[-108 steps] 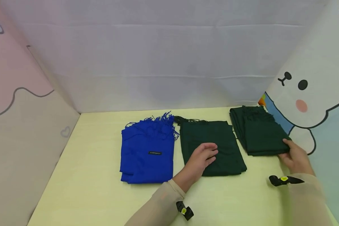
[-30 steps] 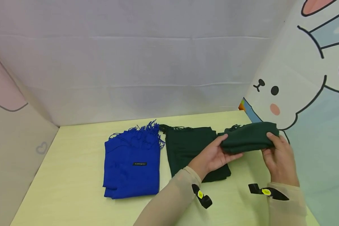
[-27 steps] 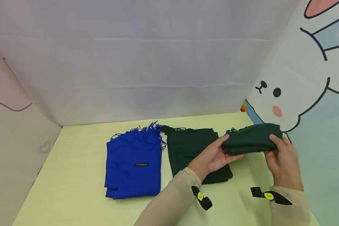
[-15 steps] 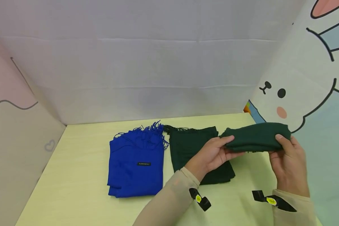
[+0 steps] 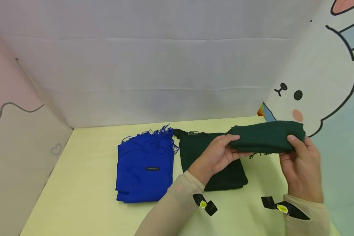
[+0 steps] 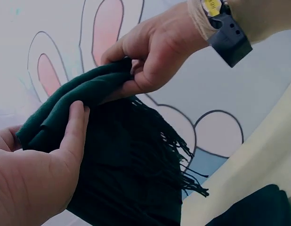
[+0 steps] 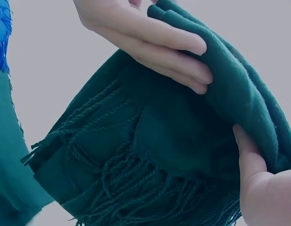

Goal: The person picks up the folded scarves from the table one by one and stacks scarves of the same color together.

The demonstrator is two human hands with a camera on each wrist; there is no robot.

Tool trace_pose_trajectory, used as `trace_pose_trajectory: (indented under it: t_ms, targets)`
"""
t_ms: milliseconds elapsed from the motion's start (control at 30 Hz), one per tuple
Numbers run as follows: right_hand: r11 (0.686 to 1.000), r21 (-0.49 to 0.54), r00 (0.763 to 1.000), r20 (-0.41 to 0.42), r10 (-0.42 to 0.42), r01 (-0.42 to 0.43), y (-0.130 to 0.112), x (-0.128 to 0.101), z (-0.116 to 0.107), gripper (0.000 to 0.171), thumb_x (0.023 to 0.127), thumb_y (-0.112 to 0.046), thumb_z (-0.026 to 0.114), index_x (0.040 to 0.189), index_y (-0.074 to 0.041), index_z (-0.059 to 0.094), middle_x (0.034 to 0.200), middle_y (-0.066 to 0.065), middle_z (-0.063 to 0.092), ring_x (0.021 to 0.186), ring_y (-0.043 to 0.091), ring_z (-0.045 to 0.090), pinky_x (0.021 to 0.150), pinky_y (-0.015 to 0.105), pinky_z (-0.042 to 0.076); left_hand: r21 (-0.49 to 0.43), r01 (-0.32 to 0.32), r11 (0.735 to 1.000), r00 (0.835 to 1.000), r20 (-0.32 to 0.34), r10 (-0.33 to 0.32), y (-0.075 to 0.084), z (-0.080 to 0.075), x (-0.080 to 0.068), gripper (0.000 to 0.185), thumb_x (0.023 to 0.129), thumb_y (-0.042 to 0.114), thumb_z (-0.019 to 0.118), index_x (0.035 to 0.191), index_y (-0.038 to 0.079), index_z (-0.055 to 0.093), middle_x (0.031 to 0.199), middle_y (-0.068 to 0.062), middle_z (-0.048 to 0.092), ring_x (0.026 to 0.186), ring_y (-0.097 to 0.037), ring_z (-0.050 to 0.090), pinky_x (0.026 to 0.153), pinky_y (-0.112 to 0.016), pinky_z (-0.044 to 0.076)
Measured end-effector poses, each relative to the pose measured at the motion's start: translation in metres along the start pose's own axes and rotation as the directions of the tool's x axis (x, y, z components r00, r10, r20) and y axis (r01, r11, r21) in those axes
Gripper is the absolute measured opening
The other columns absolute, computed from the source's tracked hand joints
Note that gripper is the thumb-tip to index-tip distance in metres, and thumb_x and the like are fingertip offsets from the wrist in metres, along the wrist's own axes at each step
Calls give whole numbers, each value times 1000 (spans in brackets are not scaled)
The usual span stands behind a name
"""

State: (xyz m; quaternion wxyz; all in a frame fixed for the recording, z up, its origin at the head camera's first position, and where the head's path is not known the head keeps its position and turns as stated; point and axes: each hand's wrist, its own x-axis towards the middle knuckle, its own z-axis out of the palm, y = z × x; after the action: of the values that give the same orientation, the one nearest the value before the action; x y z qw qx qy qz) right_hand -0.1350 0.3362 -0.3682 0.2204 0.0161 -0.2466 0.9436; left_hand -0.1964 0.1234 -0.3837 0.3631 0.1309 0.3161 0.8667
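Held up over the right part of the table is a folded dark green scarf [image 5: 266, 136]. My left hand [image 5: 215, 157] pinches its left end, thumb on top and fingers beneath. At the other end my right hand [image 5: 304, 170] grips the cloth, thumb on the near face. Twisted fringe [image 7: 131, 183] hangs below the fold in the right wrist view. A second folded green scarf [image 5: 227, 180] lies on the table under my left hand and forearm, partly covered. Left of it lies a folded blue scarf [image 5: 144, 170] with a black label and fringe at the far edge.
The pale yellow table [image 5: 76, 183] extends left of the blue scarf. A white cloth wall [image 5: 165, 72] stands behind, and a wall with a printed rabbit [image 5: 318, 82] rises close beside my right hand.
The right-hand green scarf lay on the table with fringe up; both hands now hold it raised. My left hand came from over the middle scarf. Lately fringe shows below its lower edge.
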Motion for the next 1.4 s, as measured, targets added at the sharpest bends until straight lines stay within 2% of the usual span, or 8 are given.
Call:
trace_pose_trajectory:
  t_ms: [167,433,600,767,1133,1400]
  targets:
    - [997,-63,997,57,45,-42,16,3,9,41,95,19,46,135,10,47,126,21,57,109,32,67,92,42,54,9,-51,999,998,-36,52,13,-10,-8,38,103,12,50,137,-2,52,138,-21,56,129,-42,50,104,-49,46]
    - [978,-179,986,103,129,-109,42,9,21,31,97,14,49,127,9,52,116,18,62,98,27,71,86,39,58,37,-102,994,994,-44,104,38,-25,-31,40,104,9,47,141,-6,47,141,-22,52,128,-38,53,103,-48,46]
    - [959,-247,979,112,173,-141,58,13,27,24,98,10,51,121,6,55,109,14,63,93,22,70,83,34,59,42,-142,989,986,-77,145,50,-33,-39,40,106,12,45,142,-3,45,136,-18,55,115,-28,64,104,-48,46]
    - [937,-307,973,101,206,-167,70,16,31,16,97,9,54,112,3,58,104,11,63,89,19,71,82,32,59,38,-164,986,979,-119,168,57,-40,-46,38,107,14,44,141,-2,46,130,-15,57,109,-26,67,104,-49,46]
    - [912,-347,963,75,258,-217,80,21,32,13,96,8,57,108,2,59,97,9,63,83,17,69,79,29,59,26,-156,987,976,-148,159,62,-51,-48,37,107,13,44,140,-4,46,128,-14,59,110,-25,67,103,-47,47]
    - [882,-380,952,13,305,-278,82,35,23,18,97,3,59,114,-1,57,105,8,56,86,15,65,80,26,58,4,-117,993,977,-177,116,60,-64,-36,38,107,13,45,141,-3,46,131,-16,57,113,-27,65,104,-47,47]
